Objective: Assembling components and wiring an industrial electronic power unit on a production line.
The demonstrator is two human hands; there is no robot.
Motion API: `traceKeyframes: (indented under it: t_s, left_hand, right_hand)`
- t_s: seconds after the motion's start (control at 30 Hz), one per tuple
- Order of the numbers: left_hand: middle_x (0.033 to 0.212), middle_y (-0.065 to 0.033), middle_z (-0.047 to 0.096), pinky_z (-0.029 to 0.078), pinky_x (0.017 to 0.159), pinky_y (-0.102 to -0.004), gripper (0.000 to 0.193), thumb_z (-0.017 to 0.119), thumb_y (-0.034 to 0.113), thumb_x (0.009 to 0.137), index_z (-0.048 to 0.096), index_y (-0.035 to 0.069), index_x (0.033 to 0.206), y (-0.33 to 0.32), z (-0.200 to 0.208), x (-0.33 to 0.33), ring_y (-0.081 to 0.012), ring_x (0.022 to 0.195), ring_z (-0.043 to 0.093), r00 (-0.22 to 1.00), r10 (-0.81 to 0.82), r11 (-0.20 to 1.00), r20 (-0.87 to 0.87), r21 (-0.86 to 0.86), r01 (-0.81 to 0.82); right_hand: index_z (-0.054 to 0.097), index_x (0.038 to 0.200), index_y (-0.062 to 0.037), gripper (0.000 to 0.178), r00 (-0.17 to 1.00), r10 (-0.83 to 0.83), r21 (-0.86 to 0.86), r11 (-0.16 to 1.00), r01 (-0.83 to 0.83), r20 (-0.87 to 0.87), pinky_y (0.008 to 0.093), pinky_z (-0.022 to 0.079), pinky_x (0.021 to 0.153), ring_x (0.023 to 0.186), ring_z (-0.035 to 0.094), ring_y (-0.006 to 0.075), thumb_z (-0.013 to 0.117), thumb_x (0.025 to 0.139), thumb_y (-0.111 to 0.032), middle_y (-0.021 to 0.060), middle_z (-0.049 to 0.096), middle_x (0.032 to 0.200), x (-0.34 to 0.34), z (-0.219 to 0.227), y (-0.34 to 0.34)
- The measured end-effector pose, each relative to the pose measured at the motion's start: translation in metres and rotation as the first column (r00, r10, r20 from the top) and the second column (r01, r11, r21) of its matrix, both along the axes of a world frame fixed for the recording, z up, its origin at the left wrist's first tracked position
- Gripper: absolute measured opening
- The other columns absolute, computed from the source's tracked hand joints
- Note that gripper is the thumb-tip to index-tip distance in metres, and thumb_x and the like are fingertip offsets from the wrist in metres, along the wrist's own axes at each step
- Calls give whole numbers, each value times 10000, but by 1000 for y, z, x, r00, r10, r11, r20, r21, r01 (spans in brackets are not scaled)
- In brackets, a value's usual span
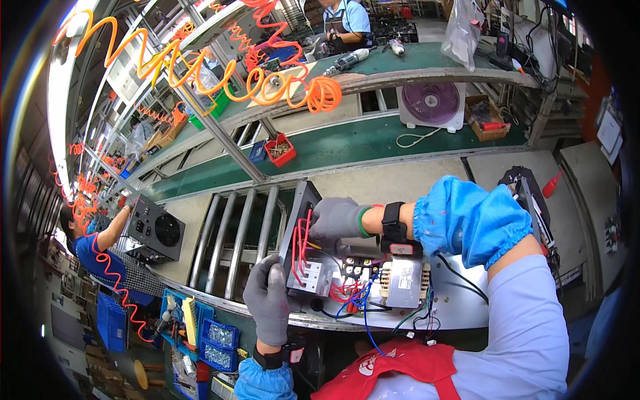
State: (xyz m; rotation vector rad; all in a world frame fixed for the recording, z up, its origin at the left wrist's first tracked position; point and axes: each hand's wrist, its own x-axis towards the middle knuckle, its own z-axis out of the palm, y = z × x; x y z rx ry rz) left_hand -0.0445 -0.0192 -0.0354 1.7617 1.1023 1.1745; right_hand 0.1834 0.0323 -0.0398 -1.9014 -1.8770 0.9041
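Note:
An electrical assembly lies before me: an upright dark panel [301, 212], a white breaker block [312, 277], red wires [299, 250], and a silver transformer [405, 283] on a pale base plate [460, 293]. My left hand [268, 303], in a grey glove, is closed at the panel's lower left edge, its thumb beside the breaker block. Gloved in grey as well, my right hand [337, 219] reaches across to the panel's inner face near the tops of the red wires. Its fingertips are curled there; what they hold is hidden. Blue wires [362, 300] trail beside the transformer.
Metal rollers [237, 233] run left of the assembly. A co-worker [110, 257] handles a dark fan unit [157, 228] there. Blue bins [220, 343] of small hardware sit lower left. Orange coiled hoses [323, 93] hang overhead. A dark assembly [527, 190] stands at right.

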Motion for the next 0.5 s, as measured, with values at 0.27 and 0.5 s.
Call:
traceKeyframes:
  t_s: [0.27, 0.5]
  left_hand:
    - [976, -118, 672, 480, 820, -284, 264, 564, 118, 903, 634, -59, 1086, 3, -5, -3, -154, 893, 610, 1000, 19, 998, 5, 52, -19]
    - [920, -140, 671, 506, 768, -307, 205, 610, 61, 835, 641, -50, 1004, 5, -7, -4, -200, 844, 645, 998, 46, 998, -50, 43, -44]
  right_hand:
    - [701, 1030, -119, 369, 990, 116, -2, 993, -117, 77, 411, 493, 826, 913, 655, 347, 498, 814, -338, 154, 690, 985, -1, -10, 4]
    - [718, 909, -48, 309, 956, 252, 128, 954, -271, 150, 436, 505, 737, 824, 656, 373, 567, 699, -216, 175, 691, 895, 44, 36, 31]
